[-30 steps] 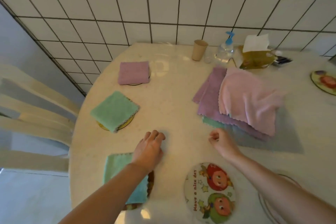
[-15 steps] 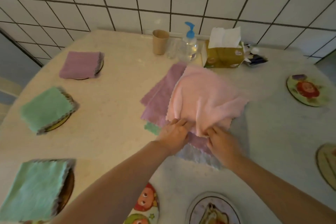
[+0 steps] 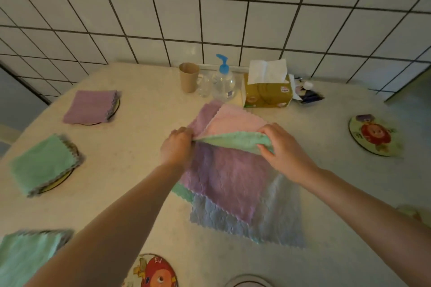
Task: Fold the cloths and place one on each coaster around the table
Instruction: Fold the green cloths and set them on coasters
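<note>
A pile of loose cloths lies mid-table. On top is a pink cloth [image 3: 235, 121] with a green underside, its near edge folded back away from me. My left hand [image 3: 176, 147] pinches that folded edge at its left end and my right hand [image 3: 283, 147] grips it at its right end. Below lie a purple cloth [image 3: 228, 177] and a pale blue cloth [image 3: 275, 219]. Folded cloths sit on coasters at the left: a purple one [image 3: 91, 106], a green one [image 3: 43, 164] and another green one [image 3: 23, 256]. Bare picture coasters lie at the right [image 3: 373, 135] and near me [image 3: 156, 272].
Along the tiled wall stand a paper cup [image 3: 189, 77], a pump bottle [image 3: 222, 81] and a tissue box [image 3: 268, 93]. Small dark items [image 3: 307, 95] lie to the right of the box. A round rim [image 3: 249, 283] shows at the bottom edge.
Both hands went from the near table edge to the cloth pile, took the pink cloth's near edge and lifted it back, showing its green underside. The view swung right.
</note>
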